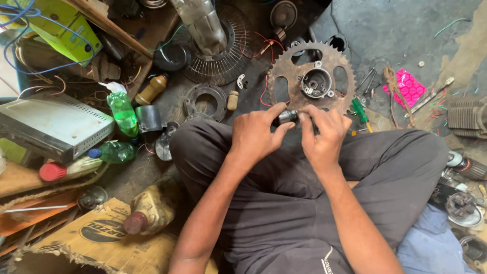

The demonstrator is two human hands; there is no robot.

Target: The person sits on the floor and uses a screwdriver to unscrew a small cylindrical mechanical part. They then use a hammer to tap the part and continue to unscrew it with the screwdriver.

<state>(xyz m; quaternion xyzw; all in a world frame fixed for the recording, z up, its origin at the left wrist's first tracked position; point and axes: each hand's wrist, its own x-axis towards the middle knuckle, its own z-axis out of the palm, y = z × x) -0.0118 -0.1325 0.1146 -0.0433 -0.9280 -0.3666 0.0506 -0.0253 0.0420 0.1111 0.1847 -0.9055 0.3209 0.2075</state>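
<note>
The fingers [284, 117] of both hands pinch one small dark metal cylinder [287, 116] at centre frame, just above the person's knees. The left hand [256, 134] grips its left end between thumb and forefinger; the right hand [324, 134] closes on its right end, fingertips curled over the top. Neither hand is released, and no tool is in either. What the right fingertips cover cannot be made out.

Status, as a judgement: the cylinder is off the floor and being worked by hand. Whether it is being taken apart or put together cannot be told.

Directly above the hands, a rusty sprocket [284, 81] lies flat on the floor [395, 35]. A grey hub [316, 82] sits in its centre opening, its cavity facing up and seemingly vacant. The hub therefore appears unfinished, and the cylinder is apart from it.

Right of the sprocket, a green-handled screwdriver [360, 110] lies untouched near the right hand. Further right lie a pink packet [408, 86] and loose hand tools.

Left of the sprocket sit a metal ring [205, 101] and a round wire grille [223, 56] in the upper middle. At left frame stand a green bottle [123, 112], a brown bottle [151, 90] and a grey metal box [53, 127]. A cardboard box [96, 241] fills the lower left.
</note>
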